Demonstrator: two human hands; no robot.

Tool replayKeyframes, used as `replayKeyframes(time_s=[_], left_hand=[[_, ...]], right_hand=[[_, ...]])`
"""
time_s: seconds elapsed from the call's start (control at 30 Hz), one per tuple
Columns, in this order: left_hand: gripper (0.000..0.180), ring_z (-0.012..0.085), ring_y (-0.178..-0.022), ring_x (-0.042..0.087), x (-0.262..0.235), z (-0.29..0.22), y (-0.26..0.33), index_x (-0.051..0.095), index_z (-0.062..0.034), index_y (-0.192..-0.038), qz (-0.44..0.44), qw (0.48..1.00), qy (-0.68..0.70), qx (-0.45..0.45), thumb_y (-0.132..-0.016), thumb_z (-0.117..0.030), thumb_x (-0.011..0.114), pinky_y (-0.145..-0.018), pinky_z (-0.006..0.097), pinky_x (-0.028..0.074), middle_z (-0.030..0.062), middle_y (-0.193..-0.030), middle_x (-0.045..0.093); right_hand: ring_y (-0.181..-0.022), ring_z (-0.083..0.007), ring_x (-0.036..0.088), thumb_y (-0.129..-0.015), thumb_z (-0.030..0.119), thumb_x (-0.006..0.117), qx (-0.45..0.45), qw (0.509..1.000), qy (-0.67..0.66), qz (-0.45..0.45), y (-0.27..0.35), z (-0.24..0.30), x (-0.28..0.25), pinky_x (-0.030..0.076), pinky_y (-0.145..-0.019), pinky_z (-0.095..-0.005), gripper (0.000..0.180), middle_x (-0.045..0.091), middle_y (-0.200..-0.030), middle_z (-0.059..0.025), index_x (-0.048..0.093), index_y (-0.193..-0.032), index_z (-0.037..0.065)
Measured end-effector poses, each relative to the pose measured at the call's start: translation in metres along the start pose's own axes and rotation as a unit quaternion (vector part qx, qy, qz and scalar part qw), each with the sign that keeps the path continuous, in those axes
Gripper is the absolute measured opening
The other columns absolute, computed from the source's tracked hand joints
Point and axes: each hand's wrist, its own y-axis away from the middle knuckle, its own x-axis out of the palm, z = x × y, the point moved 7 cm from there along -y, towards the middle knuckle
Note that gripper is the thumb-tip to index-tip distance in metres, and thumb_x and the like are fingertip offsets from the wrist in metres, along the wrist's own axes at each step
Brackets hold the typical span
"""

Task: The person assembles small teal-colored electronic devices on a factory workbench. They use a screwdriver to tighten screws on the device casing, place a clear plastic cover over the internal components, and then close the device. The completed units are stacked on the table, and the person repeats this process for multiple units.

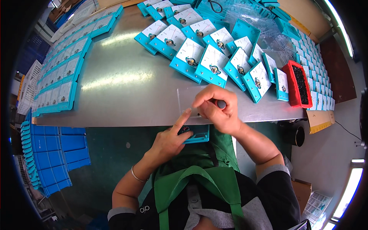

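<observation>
My right hand (pixel 218 109) is closed round a screwdriver (pixel 220 104); only the rounded dark and red end of its handle shows, and its tip is hidden. Under that hand, a clear plastic cover (pixel 184 100) lies at the table's front edge. My left hand (pixel 168 142) has its index finger stretched to the cover's near corner, thumb apart. Beside the thumb, a teal meter case (pixel 201 137) sits below the table edge, over my green apron (pixel 226 153). Whether the left hand's hidden fingers touch this case, I cannot tell.
Teal panel meters (pixel 212 65) with white dials crowd the far middle of the metal table (pixel 126 76). A red bin of small black parts (pixel 299 85) stands right. Stacked meters (pixel 61 73) line the left edge. Blue crates (pixel 50 153) are on the floor; clear covers (pixel 264 34) pile behind.
</observation>
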Motion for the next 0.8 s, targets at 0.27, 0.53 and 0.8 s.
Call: replayKeyframes(time_s=[0.27, 0.53, 0.8], left_hand=[[0.043, 0.0335, -0.108, 0.060, 0.001, 0.004, 0.000, 0.065, -0.0113, -0.101, 0.013, 0.999, 0.029, 0.020, -0.061, 0.003, 0.071, -0.076, 0.038, 0.057, 0.0163, -0.151, 0.025], [0.034, 0.0272, -0.099, 0.065, -0.027, 0.006, 0.033, 0.064, -0.0041, -0.100, -0.055, 0.995, 0.084, 0.009, -0.068, 0.002, 0.069, -0.080, 0.034, 0.056, 0.0158, -0.130, 0.055], [0.043, 0.0215, -0.081, 0.066, -0.052, 0.047, 0.052, 0.051, 0.0056, -0.115, -0.187, 0.688, 0.663, -0.230, -0.080, -0.012, 0.070, -0.060, 0.033, 0.058, 0.0151, -0.100, 0.063]], right_hand=[[-0.057, -0.0003, 0.040, -0.090, -0.002, 0.051, -0.067, 0.969, 0.055, -0.232, 0.014, -0.012, -0.005, 0.031, -0.050, -0.0187, 0.008, 0.052, -0.068, 0.0019, 0.059, -0.089, 0.000], [-0.049, -0.0022, 0.039, -0.090, 0.005, 0.049, 0.068, 0.992, -0.049, -0.090, -0.016, -0.013, -0.004, 0.030, -0.044, -0.0204, 0.013, 0.047, -0.061, 0.0031, 0.059, -0.098, 0.000], [-0.076, -0.0303, 0.065, -0.074, 0.019, 0.074, 0.061, 0.862, 0.462, 0.201, 0.011, -0.012, -0.018, 0.052, -0.072, -0.0390, 0.046, 0.049, -0.127, -0.0245, 0.061, -0.117, 0.007]])
